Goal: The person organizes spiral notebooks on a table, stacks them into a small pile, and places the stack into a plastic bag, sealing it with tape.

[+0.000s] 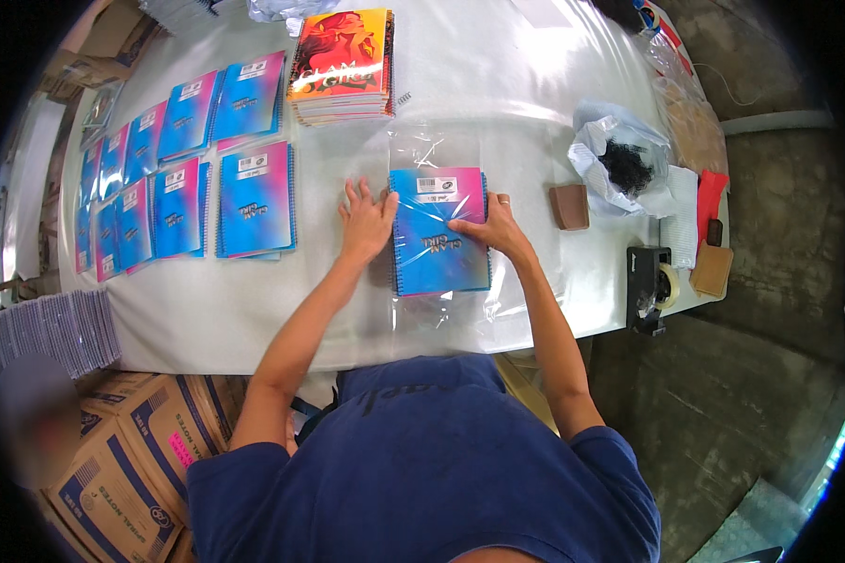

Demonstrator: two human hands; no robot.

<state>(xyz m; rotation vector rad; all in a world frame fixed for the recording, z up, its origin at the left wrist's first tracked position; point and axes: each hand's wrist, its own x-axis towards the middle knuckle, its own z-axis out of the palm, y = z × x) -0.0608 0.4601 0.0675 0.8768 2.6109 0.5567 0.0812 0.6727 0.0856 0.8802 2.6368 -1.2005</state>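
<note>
A blue and pink spiral notebook (439, 258) lies in front of me, with a white label near its top and clear plastic film (432, 145) over it and beyond its ends. My left hand (368, 223) rests at its left edge, fingers spread on the table and thumb touching the spiral side. My right hand (494, 228) grips the right edge, its thumb laid across the cover and the fingers partly hidden along the side. Just beyond stands a stack of notebooks with a red and yellow cover (340, 66).
Rows of blue and pink notebooks (256, 200) cover the table's left side. To the right are a brown block (569, 206), a plastic bag holding black coils (626, 167) and a black tape dispenser (646, 291). Cardboard boxes (127, 460) stand at lower left.
</note>
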